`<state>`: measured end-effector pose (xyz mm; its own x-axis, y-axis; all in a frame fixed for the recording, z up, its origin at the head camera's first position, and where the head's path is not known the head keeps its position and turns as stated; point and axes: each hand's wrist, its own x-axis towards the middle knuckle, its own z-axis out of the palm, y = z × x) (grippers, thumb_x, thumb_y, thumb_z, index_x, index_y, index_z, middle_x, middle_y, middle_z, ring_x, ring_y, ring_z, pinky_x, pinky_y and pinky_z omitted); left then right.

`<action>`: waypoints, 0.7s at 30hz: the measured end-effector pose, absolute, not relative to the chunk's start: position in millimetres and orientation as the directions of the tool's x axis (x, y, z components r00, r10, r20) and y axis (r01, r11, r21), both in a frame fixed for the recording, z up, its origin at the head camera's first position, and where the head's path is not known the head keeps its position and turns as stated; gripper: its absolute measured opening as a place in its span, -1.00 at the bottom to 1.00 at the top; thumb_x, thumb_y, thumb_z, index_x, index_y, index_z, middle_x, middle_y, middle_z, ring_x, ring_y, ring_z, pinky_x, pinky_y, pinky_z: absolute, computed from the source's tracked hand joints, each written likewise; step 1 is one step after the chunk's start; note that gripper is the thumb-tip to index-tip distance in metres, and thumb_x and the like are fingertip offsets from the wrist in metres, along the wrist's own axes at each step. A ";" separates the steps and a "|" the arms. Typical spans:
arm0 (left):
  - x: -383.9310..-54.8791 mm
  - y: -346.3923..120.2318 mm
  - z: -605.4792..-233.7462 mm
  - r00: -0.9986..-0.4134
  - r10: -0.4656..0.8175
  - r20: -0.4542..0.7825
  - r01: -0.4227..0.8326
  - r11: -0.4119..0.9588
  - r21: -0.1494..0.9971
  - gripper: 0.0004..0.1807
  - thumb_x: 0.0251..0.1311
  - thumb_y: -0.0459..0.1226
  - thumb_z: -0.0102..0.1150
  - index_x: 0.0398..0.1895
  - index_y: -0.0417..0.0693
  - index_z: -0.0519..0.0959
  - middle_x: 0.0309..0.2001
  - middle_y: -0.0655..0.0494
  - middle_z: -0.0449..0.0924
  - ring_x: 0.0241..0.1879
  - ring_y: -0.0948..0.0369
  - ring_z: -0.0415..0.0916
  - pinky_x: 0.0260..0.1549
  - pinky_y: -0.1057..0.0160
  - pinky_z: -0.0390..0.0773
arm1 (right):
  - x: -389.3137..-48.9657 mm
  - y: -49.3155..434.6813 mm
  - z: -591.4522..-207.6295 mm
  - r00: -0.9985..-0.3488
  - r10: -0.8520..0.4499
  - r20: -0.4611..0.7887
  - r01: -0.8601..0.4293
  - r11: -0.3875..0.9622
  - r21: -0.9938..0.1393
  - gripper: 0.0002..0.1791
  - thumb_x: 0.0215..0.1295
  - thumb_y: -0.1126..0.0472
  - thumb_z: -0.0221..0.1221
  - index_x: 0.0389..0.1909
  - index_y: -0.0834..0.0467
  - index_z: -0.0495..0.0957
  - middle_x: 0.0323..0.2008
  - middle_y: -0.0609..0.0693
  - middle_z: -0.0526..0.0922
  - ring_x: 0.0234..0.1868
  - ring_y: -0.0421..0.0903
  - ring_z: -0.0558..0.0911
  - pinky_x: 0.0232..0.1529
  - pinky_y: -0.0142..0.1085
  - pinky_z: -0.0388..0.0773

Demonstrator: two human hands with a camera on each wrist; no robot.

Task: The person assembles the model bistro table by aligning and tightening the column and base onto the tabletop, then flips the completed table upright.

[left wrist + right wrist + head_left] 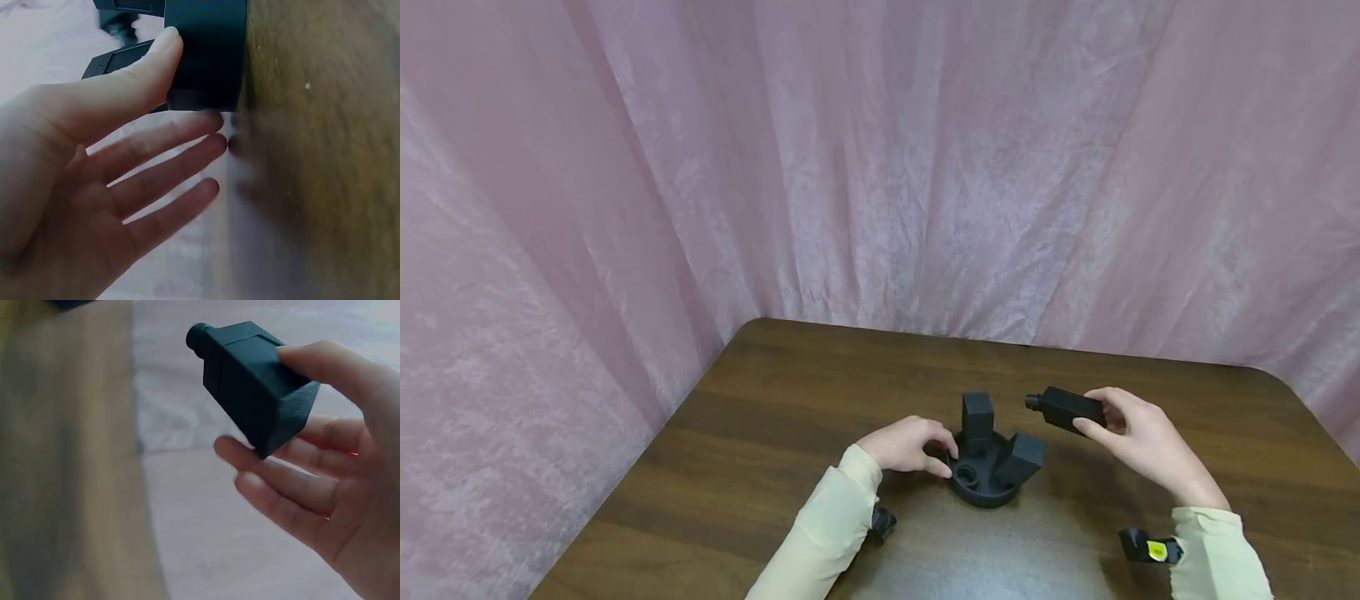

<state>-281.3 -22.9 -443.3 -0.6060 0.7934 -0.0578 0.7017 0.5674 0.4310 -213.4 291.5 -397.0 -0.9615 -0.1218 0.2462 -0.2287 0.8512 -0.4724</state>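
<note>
A round black base (987, 497) sits on the table, with one black block (977, 417) upright in it and another block (1021, 458) leaning outward to the right. Near its front left is an uncovered round socket (966, 477). My left hand (908, 446) holds the base by its left side; in the left wrist view the thumb (140, 78) presses on its wall. Off to the right, above the table, my right hand (1138, 433) pinches a black rectangular block with a threaded round neck (250, 381) between thumb and fingers. Its neck points left, towards the base.
The brown wooden table (760, 400) has rounded far corners. A pink curtain (880, 167) hangs behind it and along the left. Black wrist devices show under both sleeves, the right one (1150, 547) bearing a yellow label.
</note>
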 end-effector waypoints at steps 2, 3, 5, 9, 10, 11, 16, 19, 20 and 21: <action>-279.8 -22.5 -442.1 -0.611 0.790 -0.056 0.698 0.571 0.433 -0.72 -0.03 -0.05 0.26 -0.22 0.14 0.57 -0.08 0.25 0.51 -0.08 0.34 0.43 -0.07 0.42 0.39 | -208.8 287.9 -388.7 -0.953 -0.107 0.284 -0.238 0.844 -0.481 -0.56 0.10 -0.13 0.15 -0.08 0.05 0.45 -0.23 0.05 0.61 -0.31 -0.09 0.61 -0.40 -0.30 0.44; -278.8 -22.2 -441.3 -0.615 0.787 -0.056 0.694 0.574 0.435 -0.73 -0.04 -0.06 0.27 -0.24 0.13 0.56 -0.06 0.24 0.49 -0.06 0.32 0.42 -0.05 0.41 0.39 | -206.6 286.2 -385.0 -0.947 -0.104 0.303 -0.247 0.840 -0.483 -0.58 0.10 -0.13 0.16 -0.09 0.02 0.46 -0.21 0.04 0.61 -0.31 -0.10 0.62 -0.40 -0.31 0.44; -277.6 -21.4 -440.9 -0.619 0.784 -0.048 0.695 0.575 0.431 -0.74 -0.06 -0.06 0.29 -0.28 0.11 0.56 -0.04 0.23 0.47 -0.05 0.30 0.41 -0.04 0.40 0.38 | -202.8 282.8 -378.5 -0.934 -0.105 0.341 -0.269 0.836 -0.479 -0.61 0.09 -0.11 0.17 -0.10 -0.03 0.46 -0.20 0.01 0.61 -0.33 -0.21 0.62 -0.42 -0.37 0.42; -275.2 -18.5 -441.4 -0.631 0.774 -0.053 0.678 0.584 0.446 -0.75 -0.07 -0.03 0.29 -0.36 0.10 0.53 -0.12 0.23 0.44 -0.14 0.29 0.41 -0.13 0.43 0.38 | -196.6 273.9 -370.4 -0.900 -0.101 0.423 -0.315 0.823 -0.473 -0.65 0.05 -0.05 0.24 -0.11 -0.10 0.49 -0.21 -0.11 0.59 -0.36 -0.48 0.54 -0.41 -0.47 0.40; -274.8 -17.5 -441.9 -0.636 0.770 -0.054 0.673 0.588 0.449 -0.75 -0.07 -0.02 0.29 -0.38 0.10 0.53 -0.15 0.24 0.43 -0.18 0.29 0.40 -0.17 0.44 0.38 | -195.4 271.3 -369.1 -0.893 -0.103 0.438 -0.327 0.817 -0.475 -0.65 0.04 -0.03 0.25 -0.11 -0.11 0.49 -0.20 -0.14 0.59 -0.35 -0.51 0.52 -0.39 -0.49 0.40; -274.1 -16.7 -442.1 -0.644 0.763 -0.061 0.661 0.595 0.458 -0.74 -0.08 0.00 0.29 -0.39 0.11 0.52 -0.17 0.25 0.41 -0.20 0.30 0.39 -0.19 0.46 0.37 | -194.5 268.5 -368.2 -0.887 -0.106 0.450 -0.339 0.812 -0.476 -0.65 0.03 -0.01 0.26 -0.11 -0.13 0.49 -0.20 -0.17 0.58 -0.33 -0.52 0.50 -0.36 -0.51 0.39; -272.6 -12.8 -444.9 -0.673 0.737 -0.062 0.641 0.623 0.448 -0.72 -0.09 0.06 0.27 -0.42 0.16 0.49 -0.24 0.27 0.37 -0.30 0.33 0.35 -0.29 0.46 0.35 | -194.3 255.4 -368.5 -0.849 -0.196 0.492 -0.429 0.798 -0.424 -0.61 -0.01 0.01 0.29 -0.11 -0.17 0.48 -0.23 -0.35 0.51 -0.28 -0.48 0.48 -0.28 -0.54 0.37; -272.2 -11.4 -446.0 -0.680 0.730 -0.066 0.635 0.632 0.445 -0.71 -0.09 0.08 0.26 -0.42 0.16 0.49 -0.25 0.25 0.37 -0.31 0.32 0.36 -0.32 0.45 0.35 | -196.4 249.7 -371.6 -0.810 -0.285 0.512 -0.507 0.779 -0.368 -0.59 -0.04 0.03 0.32 -0.11 -0.15 0.48 -0.26 -0.39 0.49 -0.28 -0.46 0.47 -0.27 -0.54 0.37; -271.9 -11.1 -446.3 -0.681 0.729 -0.068 0.634 0.634 0.443 -0.71 -0.09 0.09 0.26 -0.42 0.17 0.49 -0.26 0.25 0.37 -0.31 0.31 0.36 -0.33 0.44 0.35 | -197.1 248.2 -372.8 -0.795 -0.314 0.519 -0.534 0.767 -0.355 -0.58 -0.05 0.04 0.33 -0.11 -0.14 0.48 -0.27 -0.38 0.49 -0.28 -0.45 0.46 -0.26 -0.54 0.37; -271.7 -10.6 -446.4 -0.682 0.728 -0.069 0.635 0.637 0.438 -0.71 -0.09 0.09 0.25 -0.42 0.17 0.49 -0.26 0.24 0.37 -0.31 0.31 0.35 -0.34 0.44 0.35 | -197.4 246.7 -373.8 -0.782 -0.341 0.521 -0.558 0.755 -0.344 -0.57 -0.06 0.05 0.33 -0.10 -0.14 0.48 -0.29 -0.38 0.49 -0.29 -0.44 0.46 -0.26 -0.54 0.37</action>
<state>-271.7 -10.6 -446.4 -0.6824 0.7277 -0.0691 0.6346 0.6368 0.4379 -197.4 246.7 -373.8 -0.7824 -0.3413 0.5209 -0.5584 0.7547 -0.3444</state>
